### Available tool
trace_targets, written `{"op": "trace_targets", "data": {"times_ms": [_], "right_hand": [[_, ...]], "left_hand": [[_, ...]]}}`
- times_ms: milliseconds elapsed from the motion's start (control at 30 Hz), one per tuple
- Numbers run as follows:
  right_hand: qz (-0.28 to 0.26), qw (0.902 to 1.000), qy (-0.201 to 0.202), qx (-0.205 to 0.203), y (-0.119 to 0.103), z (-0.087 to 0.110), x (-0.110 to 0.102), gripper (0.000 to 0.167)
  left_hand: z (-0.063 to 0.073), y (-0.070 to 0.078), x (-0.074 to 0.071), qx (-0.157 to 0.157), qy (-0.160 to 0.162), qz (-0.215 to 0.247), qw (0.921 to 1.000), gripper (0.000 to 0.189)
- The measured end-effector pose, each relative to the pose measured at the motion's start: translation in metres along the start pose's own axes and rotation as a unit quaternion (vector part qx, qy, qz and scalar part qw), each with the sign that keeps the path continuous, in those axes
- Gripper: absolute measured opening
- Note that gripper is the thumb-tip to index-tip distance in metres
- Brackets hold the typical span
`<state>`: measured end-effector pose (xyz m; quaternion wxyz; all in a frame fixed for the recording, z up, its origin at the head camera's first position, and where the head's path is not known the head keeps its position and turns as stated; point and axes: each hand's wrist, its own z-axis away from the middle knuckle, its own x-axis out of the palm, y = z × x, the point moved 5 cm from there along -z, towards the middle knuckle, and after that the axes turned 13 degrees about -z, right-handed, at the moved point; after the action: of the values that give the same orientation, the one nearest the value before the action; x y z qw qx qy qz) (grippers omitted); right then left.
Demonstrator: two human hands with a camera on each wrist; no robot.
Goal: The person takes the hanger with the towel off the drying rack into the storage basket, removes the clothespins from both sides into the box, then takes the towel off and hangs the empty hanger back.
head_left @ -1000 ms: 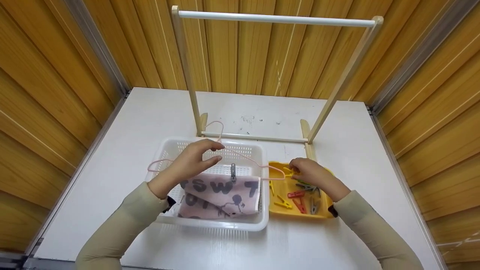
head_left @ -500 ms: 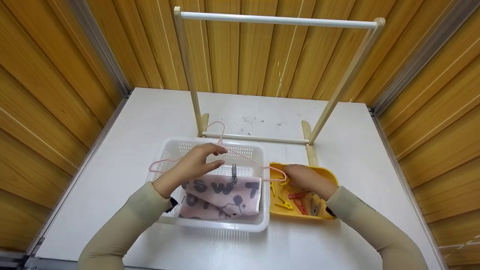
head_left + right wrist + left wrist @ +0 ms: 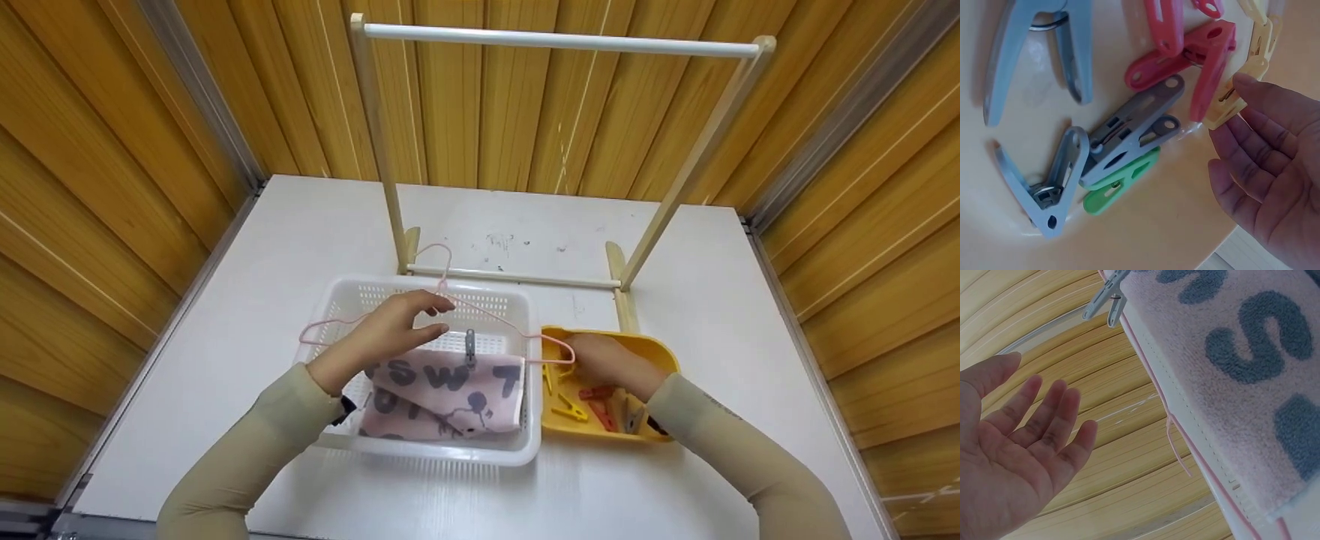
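My left hand (image 3: 390,330) hovers over the white basket (image 3: 534,420), fingers relaxed and holding nothing. Beside it a pink wire hanger (image 3: 495,318) lies across the basket, its hook toward the back. A pink towel (image 3: 450,409) with grey letters hangs over the hanger's lower bar, and a grey clothespin (image 3: 470,346) clips its top edge. Down in the yellow tray (image 3: 664,351), my right hand (image 3: 609,364) pinches a yellow clothespin (image 3: 1229,108) between thumb and fingers, as the right wrist view shows.
More clothespins lie in the tray: red (image 3: 1207,62), grey (image 3: 1134,124), green (image 3: 1120,183) and yellow (image 3: 571,408). Behind the basket stands a wooden rack with a white top rail (image 3: 562,40). Wood-look panels (image 3: 517,112) wall the white table (image 3: 300,232).
My right hand has moved left and deeper into the tray, to its yellow clothespins by the hanger's right end. The left hand has barely shifted; towel and hanger stay put.
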<state>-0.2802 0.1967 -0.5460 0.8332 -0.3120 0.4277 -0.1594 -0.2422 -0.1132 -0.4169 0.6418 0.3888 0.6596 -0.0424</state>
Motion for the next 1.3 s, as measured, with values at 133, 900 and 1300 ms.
{"op": "trace_targets", "data": {"times_ms": [133, 900, 1300], "right_hand": [[0.026, 0.9996, 0.004, -0.009, 0.001, -0.002, 0.0, 0.045], [0.086, 0.996, 0.001, -0.023, 0.003, -0.001, 0.001, 0.03], [0.152, 0.9764, 0.011, -0.153, -0.023, 0.017, -0.023, 0.031]], "left_hand": [[-0.002, 0.0, 0.001, 0.001, -0.009, 0.001, 1.0, 0.03], [-0.011, -0.007, 0.01, -0.026, -0.057, 0.008, 0.998, 0.036], [-0.016, -0.019, 0.015, -0.018, -0.081, 0.009, 0.9965, 0.044]]}}
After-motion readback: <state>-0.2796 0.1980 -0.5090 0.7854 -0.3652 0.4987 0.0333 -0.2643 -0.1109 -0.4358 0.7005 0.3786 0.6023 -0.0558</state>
